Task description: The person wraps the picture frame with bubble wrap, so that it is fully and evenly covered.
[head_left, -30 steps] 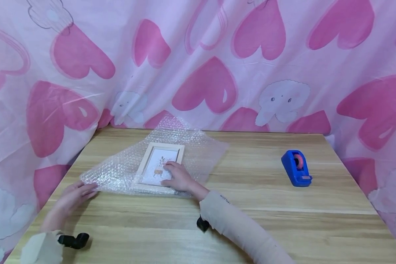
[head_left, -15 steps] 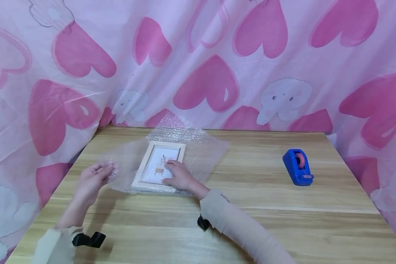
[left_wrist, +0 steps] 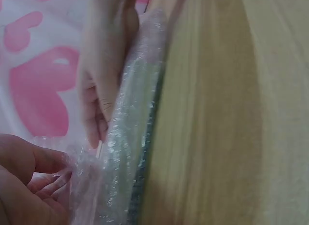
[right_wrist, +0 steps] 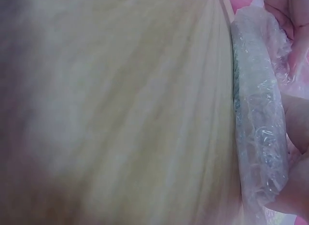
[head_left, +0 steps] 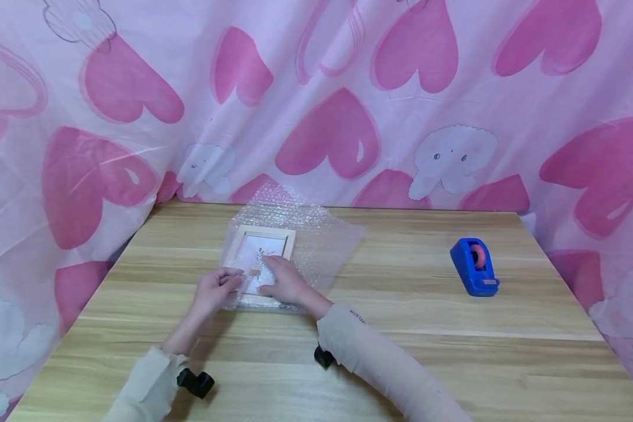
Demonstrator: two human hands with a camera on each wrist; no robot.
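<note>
A picture frame (head_left: 266, 230) with a pale border and a plant print lies face up on a sheet of bubble wrap (head_left: 324, 234). My left hand (head_left: 215, 290) pinches the wrap's left flap, which is folded over the frame's left side. In the left wrist view, thumb and fingers (left_wrist: 50, 160) of this hand grip the clear plastic. On the lower right of the frame, my right hand (head_left: 289, 284) rests with thumb and fingers spread. Seen low from the right wrist, the bubble wrap (right_wrist: 263, 119) covers the frame's near edge.
A blue tape dispenser (head_left: 475, 266) with a pink roll stands on the wooden table (head_left: 401, 351) at the right. Behind the table hangs a pink curtain (head_left: 327, 135) with hearts. The wrap's far corner reaches the table's back edge.
My left hand has lifted the left corner of the bubble wrap and carried it rightward over the frame. My right hand has stayed on the frame.
</note>
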